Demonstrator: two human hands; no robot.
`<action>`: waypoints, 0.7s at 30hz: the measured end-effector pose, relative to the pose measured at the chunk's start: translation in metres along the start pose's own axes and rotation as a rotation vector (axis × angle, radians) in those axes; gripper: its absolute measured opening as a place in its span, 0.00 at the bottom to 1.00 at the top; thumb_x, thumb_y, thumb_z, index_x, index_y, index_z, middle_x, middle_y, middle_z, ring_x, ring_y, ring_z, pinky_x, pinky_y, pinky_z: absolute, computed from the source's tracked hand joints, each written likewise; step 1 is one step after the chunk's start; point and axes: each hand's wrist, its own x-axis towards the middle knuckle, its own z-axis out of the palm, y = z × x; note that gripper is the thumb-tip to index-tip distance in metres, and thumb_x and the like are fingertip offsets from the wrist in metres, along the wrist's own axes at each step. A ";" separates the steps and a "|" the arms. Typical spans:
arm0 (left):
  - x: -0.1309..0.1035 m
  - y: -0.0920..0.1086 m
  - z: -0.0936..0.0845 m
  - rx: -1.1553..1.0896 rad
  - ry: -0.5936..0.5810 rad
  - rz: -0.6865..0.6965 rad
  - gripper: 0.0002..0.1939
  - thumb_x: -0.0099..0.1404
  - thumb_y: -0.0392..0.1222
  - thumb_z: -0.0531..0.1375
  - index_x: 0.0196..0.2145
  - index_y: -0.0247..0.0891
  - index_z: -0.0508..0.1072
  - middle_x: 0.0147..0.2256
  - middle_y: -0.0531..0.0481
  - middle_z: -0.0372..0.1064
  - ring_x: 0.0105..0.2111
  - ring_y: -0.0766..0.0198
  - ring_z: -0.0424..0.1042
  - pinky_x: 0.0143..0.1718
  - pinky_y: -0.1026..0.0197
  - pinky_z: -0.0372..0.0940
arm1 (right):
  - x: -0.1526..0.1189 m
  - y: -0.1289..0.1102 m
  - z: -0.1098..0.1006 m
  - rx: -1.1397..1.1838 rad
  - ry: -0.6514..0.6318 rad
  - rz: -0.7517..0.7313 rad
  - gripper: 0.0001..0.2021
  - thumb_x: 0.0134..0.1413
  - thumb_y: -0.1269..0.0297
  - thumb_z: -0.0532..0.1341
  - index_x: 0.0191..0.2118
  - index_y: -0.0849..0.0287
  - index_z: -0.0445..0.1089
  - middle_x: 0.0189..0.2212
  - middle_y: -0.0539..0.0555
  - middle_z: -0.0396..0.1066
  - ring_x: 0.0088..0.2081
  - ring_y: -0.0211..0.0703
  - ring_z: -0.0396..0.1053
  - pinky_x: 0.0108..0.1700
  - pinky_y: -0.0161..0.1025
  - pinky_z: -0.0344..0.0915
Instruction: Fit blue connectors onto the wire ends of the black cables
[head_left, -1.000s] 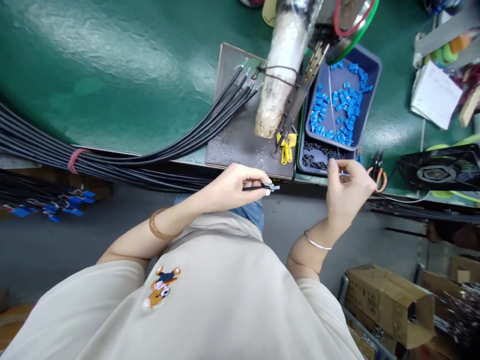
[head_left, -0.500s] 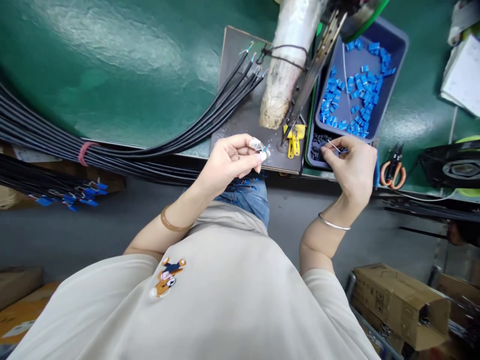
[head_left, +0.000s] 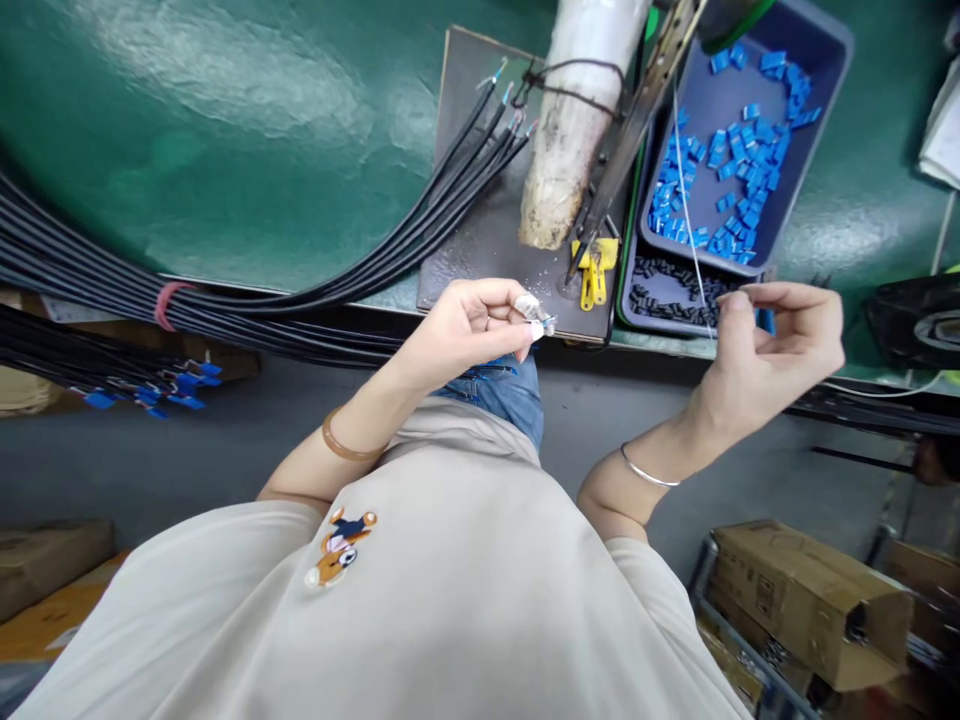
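Note:
My left hand (head_left: 487,325) pinches the thin stripped end of a black cable between thumb and forefinger. White coverings wrap those fingertips, and fine wire ends (head_left: 551,321) show just beyond them. My right hand (head_left: 780,335) is closed, thumb against forefinger, off the bench's front edge at the right. What it pinches, if anything, is too small to make out. A thin white strand (head_left: 691,220) hangs down over the trays and ends close to the right fingertips; whether they touch it is unclear.
A blue-grey tray (head_left: 832,100) holds several small blue parts, with black pieces (head_left: 667,292) in a smaller tray below. A white-wrapped tube (head_left: 577,120) and metal arm (head_left: 637,120) hang above the board (head_left: 480,240), near a yellow clip (head_left: 595,270). Black cables (head_left: 300,300) cross the left.
My right hand has moved right, away from the small black-parts tray, and turned. My left hand keeps its pinch and sits slightly further right. The thin strand now slants lower toward the right hand.

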 end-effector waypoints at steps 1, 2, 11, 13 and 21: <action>-0.001 -0.001 0.000 -0.001 0.000 -0.005 0.13 0.57 0.45 0.70 0.28 0.35 0.70 0.20 0.55 0.69 0.15 0.78 0.56 0.15 0.71 0.48 | -0.002 -0.004 -0.002 0.037 -0.004 0.011 0.06 0.46 0.77 0.65 0.33 0.61 0.73 0.30 0.49 0.69 0.33 0.31 0.69 0.26 0.26 0.60; -0.001 -0.002 -0.001 0.000 0.005 -0.006 0.13 0.57 0.45 0.70 0.29 0.35 0.71 0.20 0.55 0.70 0.15 0.78 0.56 0.15 0.70 0.48 | -0.005 -0.008 -0.003 0.078 -0.017 0.030 0.07 0.46 0.77 0.66 0.33 0.61 0.74 0.30 0.50 0.70 0.33 0.31 0.69 0.26 0.26 0.60; 0.001 0.002 0.011 0.142 0.097 0.077 0.09 0.59 0.40 0.67 0.28 0.34 0.71 0.21 0.54 0.71 0.17 0.77 0.64 0.17 0.73 0.55 | -0.043 -0.043 0.018 0.281 -0.322 0.133 0.05 0.49 0.70 0.69 0.33 0.52 0.78 0.28 0.47 0.72 0.27 0.30 0.64 0.21 0.29 0.50; 0.001 0.004 0.014 0.182 0.098 0.090 0.08 0.60 0.38 0.66 0.28 0.33 0.71 0.22 0.53 0.72 0.19 0.76 0.66 0.19 0.73 0.57 | -0.050 -0.044 0.026 0.249 -0.349 0.151 0.05 0.50 0.69 0.68 0.34 0.52 0.78 0.30 0.47 0.72 0.25 0.29 0.60 0.20 0.31 0.48; -0.001 0.002 0.013 0.227 0.072 0.110 0.06 0.62 0.37 0.64 0.30 0.33 0.71 0.23 0.53 0.73 0.21 0.75 0.69 0.23 0.73 0.62 | -0.061 -0.043 0.040 0.135 -0.386 0.255 0.04 0.53 0.65 0.67 0.36 0.54 0.77 0.30 0.45 0.72 0.18 0.24 0.48 0.19 0.33 0.42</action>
